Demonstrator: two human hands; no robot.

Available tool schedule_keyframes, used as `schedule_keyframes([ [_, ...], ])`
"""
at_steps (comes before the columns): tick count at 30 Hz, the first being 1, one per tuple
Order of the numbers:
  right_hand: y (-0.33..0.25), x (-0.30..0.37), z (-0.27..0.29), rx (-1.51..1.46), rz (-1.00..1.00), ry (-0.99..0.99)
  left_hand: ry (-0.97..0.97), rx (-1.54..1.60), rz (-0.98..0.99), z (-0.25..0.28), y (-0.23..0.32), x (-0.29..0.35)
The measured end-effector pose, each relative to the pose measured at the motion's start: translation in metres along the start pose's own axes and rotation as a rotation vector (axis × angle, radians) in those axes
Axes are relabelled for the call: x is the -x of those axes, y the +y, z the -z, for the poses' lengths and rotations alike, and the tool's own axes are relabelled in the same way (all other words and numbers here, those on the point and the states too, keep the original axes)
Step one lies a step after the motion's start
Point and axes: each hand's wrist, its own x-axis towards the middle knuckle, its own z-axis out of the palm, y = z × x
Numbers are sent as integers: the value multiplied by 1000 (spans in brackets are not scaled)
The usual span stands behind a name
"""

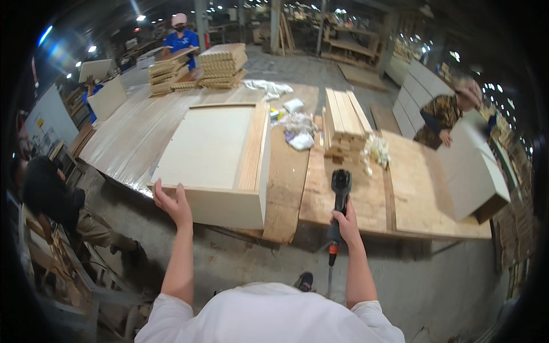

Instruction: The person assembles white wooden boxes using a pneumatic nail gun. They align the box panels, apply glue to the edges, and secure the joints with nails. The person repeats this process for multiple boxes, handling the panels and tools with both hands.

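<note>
A pale wooden box [229,207], with a recessed panel and a wooden strip on its upper side, lies on the workbench in front of me. My left hand [174,206] is at its near left corner, thumb and fingers gripping the edge. In my right hand [346,220] is a black hand-held power tool [341,191], held upright in front of the bench edge. Its wider head points away from me. An orange-red fitting [333,248] joins a hose running down from its handle. The tool is apart from the box.
Stacked wooden slats [346,117] stand right of the box, beside pale scraps [376,151]. Rags and small packets [298,128] lie between. A co-worker [457,111] handles a white panel box [477,171] at right. Another person [182,41] stands behind stacked pieces [222,66]; someone bends at left [54,188].
</note>
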Motion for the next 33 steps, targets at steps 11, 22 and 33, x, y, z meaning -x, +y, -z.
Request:
schedule_keyframes([
  [11,60,-108,52,1227,-238,-152,-101,378,808,-37,29,5],
  [22,114,-149,-50,171,-51,30,-156,899,831,-5,46,30],
  [33,123,-14,-224,-715,-749,-173,-212,912,1019,177,-61,128],
])
